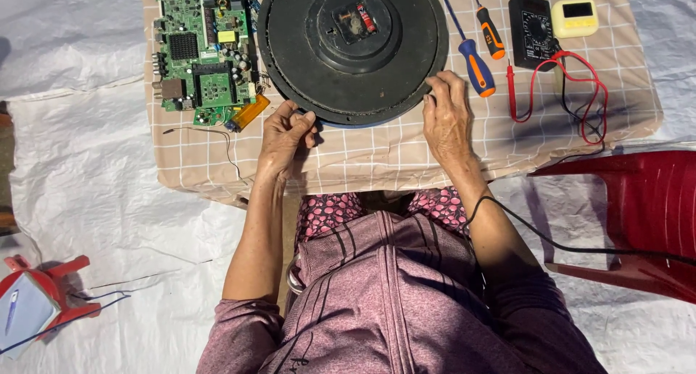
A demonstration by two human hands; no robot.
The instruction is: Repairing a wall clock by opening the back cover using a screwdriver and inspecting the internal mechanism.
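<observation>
**Two hands on one clock, face down**

Item 1: round black clock (353, 51), lying back-up on the checked cloth (377, 153) that covers the low table in front of me. Its battery compartment shows at the centre, with a cell seated in it. The disc lies straight ahead of both hands, its near edge towards me; being round, it has no long axis to speak of.

Item 2: my left hand (286, 133), at the lower left of the rim. Fingers curled narrow, tips pinching or pressing the edge; I cannot tell whether they grip under it.

Item 3: my right hand (446, 113), at the lower right of the rim. Fingers fairly flat and close together, tips touching the edge, holding nothing else. Both hands sit about equally near the clock, one on each side.

Item 4: green circuit board (205, 51), just left of the clock, almost touching its rim.

Item 5: two screwdrivers with blue-and-orange handles (476, 68), just right of the clock, near my right fingertips, pointing away from me.

Item 6: black multimeter (531, 29) with red lead (558, 91), further right; a small yellow device (574, 17) beside it.

Item 7: red plastic chair (638, 214), off the table on my right.
</observation>
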